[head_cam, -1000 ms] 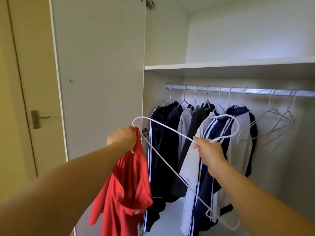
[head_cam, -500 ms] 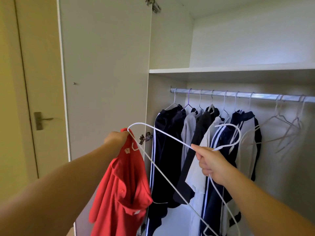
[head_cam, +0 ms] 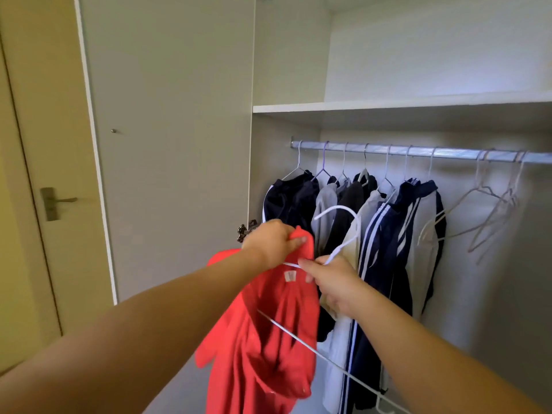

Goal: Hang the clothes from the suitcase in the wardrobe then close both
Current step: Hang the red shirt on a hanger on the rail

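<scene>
At centre frame, before the open wardrobe, the left grip pinches the red shirt by its collar while the right grip curls round a white hanger lying against it.

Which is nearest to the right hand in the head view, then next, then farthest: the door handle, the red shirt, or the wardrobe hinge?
1. The red shirt, directly left of the right hand.
2. The wardrobe hinge, farther left, past the left hand.
3. The door handle, far left on the room door.
</scene>
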The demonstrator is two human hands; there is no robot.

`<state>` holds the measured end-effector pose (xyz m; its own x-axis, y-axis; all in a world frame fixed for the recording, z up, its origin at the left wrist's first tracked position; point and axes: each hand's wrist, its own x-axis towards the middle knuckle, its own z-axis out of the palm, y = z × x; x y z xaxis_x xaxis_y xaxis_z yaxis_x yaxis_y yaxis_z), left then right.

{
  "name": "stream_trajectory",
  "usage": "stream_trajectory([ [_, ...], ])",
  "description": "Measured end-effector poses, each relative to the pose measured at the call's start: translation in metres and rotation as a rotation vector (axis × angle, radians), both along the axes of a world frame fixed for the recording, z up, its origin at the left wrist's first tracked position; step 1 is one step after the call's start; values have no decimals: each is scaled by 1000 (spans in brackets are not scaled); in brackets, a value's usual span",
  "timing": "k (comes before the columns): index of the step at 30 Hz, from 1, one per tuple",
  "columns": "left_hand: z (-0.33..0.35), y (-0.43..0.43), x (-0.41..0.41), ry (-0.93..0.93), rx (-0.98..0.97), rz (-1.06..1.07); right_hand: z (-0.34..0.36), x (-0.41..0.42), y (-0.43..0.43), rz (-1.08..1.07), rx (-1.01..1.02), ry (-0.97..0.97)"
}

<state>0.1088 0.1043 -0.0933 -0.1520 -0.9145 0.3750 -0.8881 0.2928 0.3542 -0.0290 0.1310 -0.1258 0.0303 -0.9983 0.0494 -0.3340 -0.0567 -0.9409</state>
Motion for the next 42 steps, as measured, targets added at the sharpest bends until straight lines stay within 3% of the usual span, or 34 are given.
stream_trajectory([
  [2,0,7,-9,122,-2,-162,0,1,-1,-36,-28,-74],
  [4,-1,11,-9,103,-68,-269,1,-2,-2,-41,-70,-113],
  [7,-3,10,1,-41,-125,-279,2,-6,-3,-66,-133,-114],
  [11,-4,9,6,132,-46,-336,8,-9,-4,-69,-166,-122],
  [14,-4,5,7,-94,-63,-309,12,-10,-2,-61,-161,-198],
  [18,-1,9,4,-406,-19,-119,17,-16,-2,-35,-91,-308],
  [22,-7,13,-1,-185,-67,-54,32,-15,-2,-31,-153,-199],
  [26,7,9,1,74,-170,66,32,-23,-9,-402,-558,-36],
  [28,18,8,7,155,-228,122,27,-30,-4,-490,-650,23],
  [34,44,9,27,319,-411,202,10,-20,-13,-220,-304,205],
  [38,53,10,32,351,-477,150,0,-10,-24,-42,-29,198],
  [42,60,9,37,395,-530,125,-9,-2,-27,78,41,253],
])
